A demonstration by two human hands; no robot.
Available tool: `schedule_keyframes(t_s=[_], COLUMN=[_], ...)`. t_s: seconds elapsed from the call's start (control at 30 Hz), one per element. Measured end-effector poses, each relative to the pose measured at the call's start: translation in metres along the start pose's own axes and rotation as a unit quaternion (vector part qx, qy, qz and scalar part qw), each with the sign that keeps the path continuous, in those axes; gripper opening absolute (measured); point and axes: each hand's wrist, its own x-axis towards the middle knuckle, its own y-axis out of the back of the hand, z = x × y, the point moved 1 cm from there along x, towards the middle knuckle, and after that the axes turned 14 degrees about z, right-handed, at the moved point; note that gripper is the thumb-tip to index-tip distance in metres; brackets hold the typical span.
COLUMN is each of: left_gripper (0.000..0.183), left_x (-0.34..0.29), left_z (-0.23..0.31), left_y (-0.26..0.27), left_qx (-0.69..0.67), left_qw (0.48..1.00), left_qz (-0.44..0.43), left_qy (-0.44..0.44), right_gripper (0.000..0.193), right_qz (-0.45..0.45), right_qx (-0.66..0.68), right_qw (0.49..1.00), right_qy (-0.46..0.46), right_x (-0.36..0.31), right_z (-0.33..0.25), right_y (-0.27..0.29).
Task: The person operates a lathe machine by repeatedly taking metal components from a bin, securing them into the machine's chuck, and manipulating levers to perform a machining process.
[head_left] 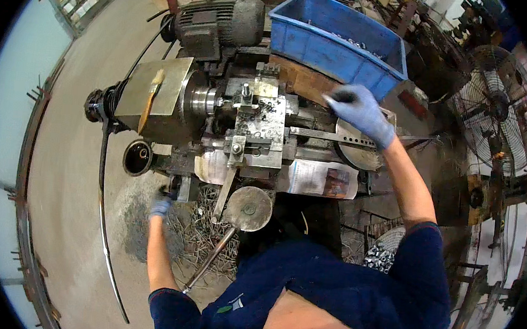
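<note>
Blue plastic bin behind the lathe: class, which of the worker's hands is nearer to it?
Right. The right hand reaches just below the blue bin, close to its front wall. The left hand is far off, low at the lathe's front left side.

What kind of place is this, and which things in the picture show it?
Most likely a small metalworking shop. A person in blue gloves works at a lathe driven by an electric motor. Metal shavings litter the floor below it, and a blue plastic bin beside it holds small metal parts.
</note>
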Motion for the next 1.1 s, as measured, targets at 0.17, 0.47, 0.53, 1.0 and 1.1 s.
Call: schedule_keyframes(t_s=[0.17,0.47,0.53,1.0,1.1], left_gripper=[0.029,0.035,0.036,0.036,0.03], left_x=[0.014,-0.012,-0.037,-0.217,-0.212], left_z=[0.035,0.069,0.087,0.229,0.206], left_y=[0.019,0.073,0.094,0.098,0.078], left_qx=[0.335,0.233,0.178,0.033,0.062], left_qw=[0.92,0.957,0.97,0.954,0.95], left_qz=[-0.023,-0.097,-0.123,-0.271,-0.276], left_qy=[-0.2,-0.143,-0.116,-0.124,-0.135], right_gripper=[0.028,0.059,0.067,0.048,0.05], right_qz=[0.034,-0.074,-0.117,0.018,0.074], right_qx=[-0.089,-0.494,-0.538,-0.516,-0.483], right_qw=[0.98,0.843,0.812,0.798,0.807], right_qy=[-0.176,-0.199,-0.196,-0.31,-0.332], right_x=[-0.056,-0.093,-0.102,-0.233,-0.286], right_z=[0.086,0.251,0.285,0.286,0.261], right_y=[0.078,0.161,0.17,0.146,0.13])
